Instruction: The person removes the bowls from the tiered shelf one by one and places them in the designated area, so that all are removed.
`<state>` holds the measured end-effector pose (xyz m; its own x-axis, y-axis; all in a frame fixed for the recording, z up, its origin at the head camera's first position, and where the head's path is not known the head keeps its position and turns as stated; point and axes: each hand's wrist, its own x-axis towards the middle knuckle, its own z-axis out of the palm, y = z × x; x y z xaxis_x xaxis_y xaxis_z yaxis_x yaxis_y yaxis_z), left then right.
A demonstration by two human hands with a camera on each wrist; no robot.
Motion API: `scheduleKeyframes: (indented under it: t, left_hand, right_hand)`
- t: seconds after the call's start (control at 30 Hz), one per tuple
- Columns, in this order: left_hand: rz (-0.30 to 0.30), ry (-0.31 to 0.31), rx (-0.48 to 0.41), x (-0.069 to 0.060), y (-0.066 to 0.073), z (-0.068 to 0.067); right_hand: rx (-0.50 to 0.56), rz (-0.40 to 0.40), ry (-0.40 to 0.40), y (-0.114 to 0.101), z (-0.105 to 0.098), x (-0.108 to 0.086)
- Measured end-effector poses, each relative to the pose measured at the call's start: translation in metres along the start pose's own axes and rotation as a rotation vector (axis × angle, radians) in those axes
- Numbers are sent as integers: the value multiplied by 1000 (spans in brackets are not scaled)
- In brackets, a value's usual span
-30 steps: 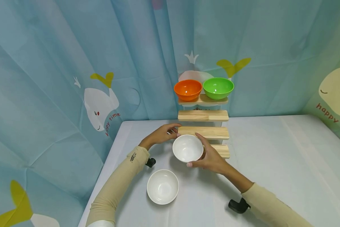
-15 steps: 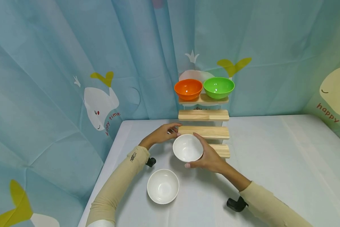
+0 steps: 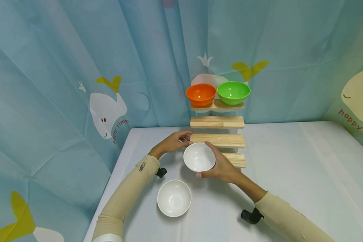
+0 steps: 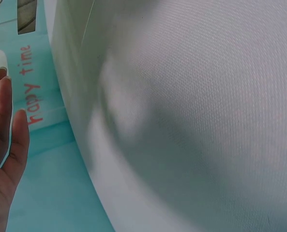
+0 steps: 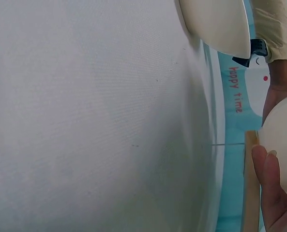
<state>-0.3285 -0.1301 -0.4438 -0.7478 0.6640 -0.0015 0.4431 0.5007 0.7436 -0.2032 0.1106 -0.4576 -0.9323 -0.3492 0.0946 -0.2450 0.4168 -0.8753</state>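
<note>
My right hand (image 3: 222, 168) holds a white bowl (image 3: 199, 157), thumb on the near side and fingers along the far right rim. The bowl is lifted in front of the lower steps of a wooden tiered rack (image 3: 217, 140) and tips toward me. My left hand (image 3: 172, 143) is at the rack's left side, fingertips by the end of a step and thumb close to the bowl; whether they touch is unclear. Its fingers (image 4: 18, 140) look loosely extended in the left wrist view. A second white bowl (image 3: 174, 198) stands upright on the table, nearer me.
On the rack's top step sit an orange bowl (image 3: 201, 94) and a green bowl (image 3: 233, 93). A light blue printed curtain (image 3: 157, 67) hangs behind and to the left of the white-covered table (image 3: 290, 161).
The held white bowl and my right hand have shifted very slightly left. My left hand, the rack and the other bowls look unmoved.
</note>
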Motion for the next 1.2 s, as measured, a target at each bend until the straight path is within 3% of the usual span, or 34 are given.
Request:
scheduleKeyframes:
  t: [1.2]
  left_hand:
    - [-14,17,-25,-1,4,1]
  right_hand:
    - [7,-42,-5,2,-11,-19]
